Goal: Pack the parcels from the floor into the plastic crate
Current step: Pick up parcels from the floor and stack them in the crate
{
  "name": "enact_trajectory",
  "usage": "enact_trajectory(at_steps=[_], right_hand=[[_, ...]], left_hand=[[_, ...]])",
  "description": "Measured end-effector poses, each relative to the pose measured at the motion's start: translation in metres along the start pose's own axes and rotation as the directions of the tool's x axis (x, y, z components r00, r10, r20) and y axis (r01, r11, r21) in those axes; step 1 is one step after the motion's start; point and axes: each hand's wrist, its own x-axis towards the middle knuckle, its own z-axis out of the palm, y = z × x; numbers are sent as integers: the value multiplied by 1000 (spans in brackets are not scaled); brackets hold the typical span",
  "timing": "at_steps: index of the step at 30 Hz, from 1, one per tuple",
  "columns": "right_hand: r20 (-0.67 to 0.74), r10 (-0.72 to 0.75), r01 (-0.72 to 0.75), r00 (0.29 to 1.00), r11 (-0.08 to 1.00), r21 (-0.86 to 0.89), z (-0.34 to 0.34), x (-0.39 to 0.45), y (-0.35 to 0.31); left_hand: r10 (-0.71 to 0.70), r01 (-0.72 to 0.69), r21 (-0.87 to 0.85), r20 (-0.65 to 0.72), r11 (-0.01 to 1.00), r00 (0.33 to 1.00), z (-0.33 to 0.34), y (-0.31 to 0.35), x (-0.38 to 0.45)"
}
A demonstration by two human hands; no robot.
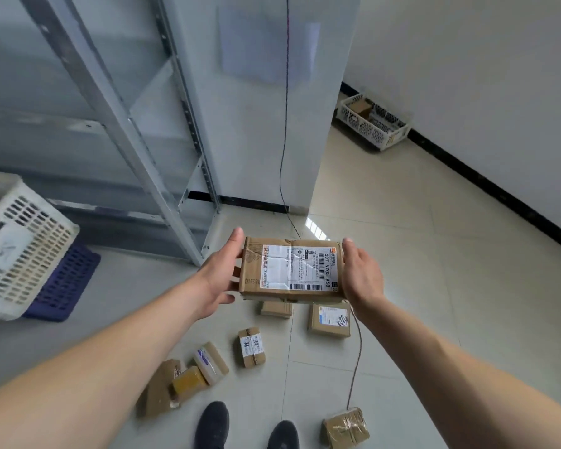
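I hold a brown cardboard parcel (292,270) with a white shipping label in the air at mid-frame. My left hand (221,277) grips its left end, thumb on top and fingers beneath. My right hand (361,272) grips its right end. Below it, several smaller parcels lie on the tiled floor, among them a labelled box (329,319), a taped box (252,346) and a tape-wrapped one (345,427) near my feet. A white plastic crate (23,251) stands at the left edge, well apart from the held parcel.
A metal shelf frame (136,150) rises at the left behind the crate. A blue plastic lid (65,283) lies under the crate. Another white crate (374,121) sits far right by the wall. A thin cable (357,358) runs across the floor. My shoes (212,426) show at the bottom.
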Motion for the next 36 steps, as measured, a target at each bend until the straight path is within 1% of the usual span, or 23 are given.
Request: enact_trajectory(at_steps=[6, 11, 20, 25, 31, 36], right_hand=[[66, -94, 94, 993, 996, 1, 37, -38, -56], [112, -152, 151, 982, 988, 21, 84, -85, -97], [173, -153, 150, 973, 988, 31, 202, -178, -144], [228, -185, 184, 956, 983, 28, 263, -227, -167], [281, -212, 218, 936, 976, 9, 315, -255, -189], [339, -253, 275, 906, 961, -16, 347, -259, -209]], left_hand=[[23, -27, -60, -77, 998, 997, -65, 4, -37], [41, -49, -92, -92, 995, 995, -134, -3, -72], [62, -83, -126, -157, 989, 986, -288, -35, -135], [56, -88, -144, -213, 986, 976, -360, -57, -161], [36, -110, -262, -273, 959, 961, -413, -76, -181], [93, -190, -322, -294, 928, 951, -437, -77, -192]])
